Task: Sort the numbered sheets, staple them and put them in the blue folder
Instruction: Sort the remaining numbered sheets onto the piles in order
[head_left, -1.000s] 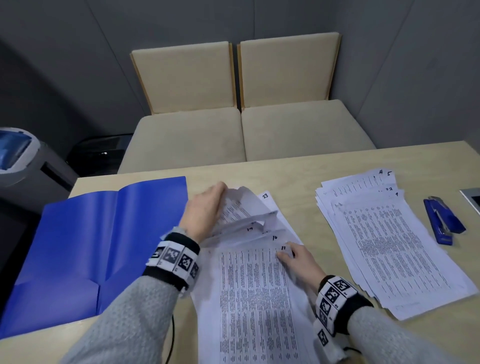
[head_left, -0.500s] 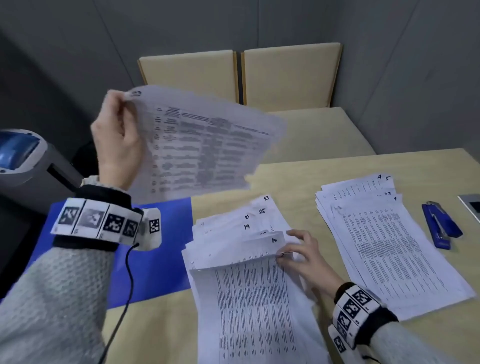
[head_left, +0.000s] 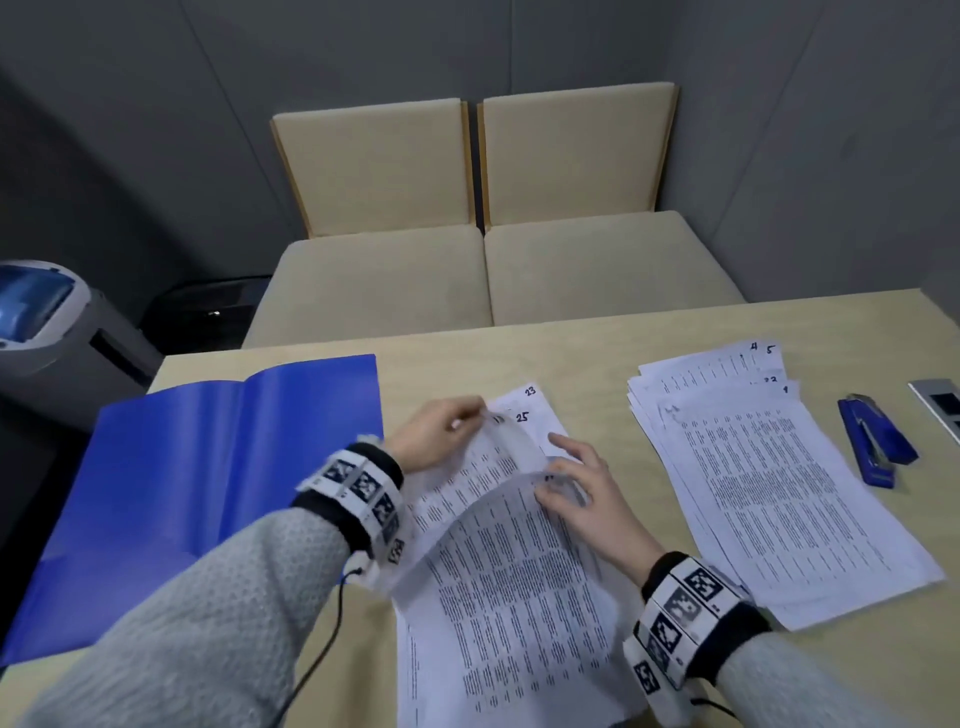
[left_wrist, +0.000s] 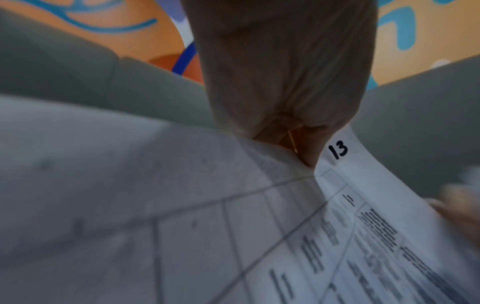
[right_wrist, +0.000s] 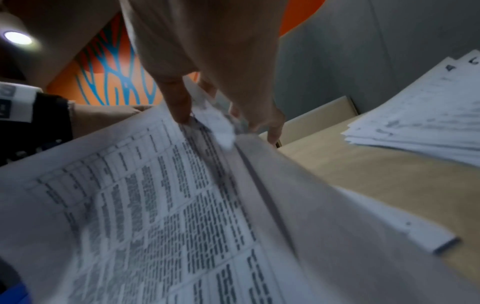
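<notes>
Two hands: both worked at the middle pile (head_left: 519, 597) on the counter (head_left: 571, 343).
Left hand (head_left: 436, 436): fingers pinched together on the top corner of sheet 13 (left_wrist: 337, 150), lifting it in a curve.
Right hand (head_left: 587, 493): fingers spread apart, pressing on thin printed paper.
Blue folder (head_left: 208, 467): glossy, lay open at left.
Second pile (head_left: 779, 483): fanned, at right beside a blue stapler (head_left: 872, 441).
</notes>
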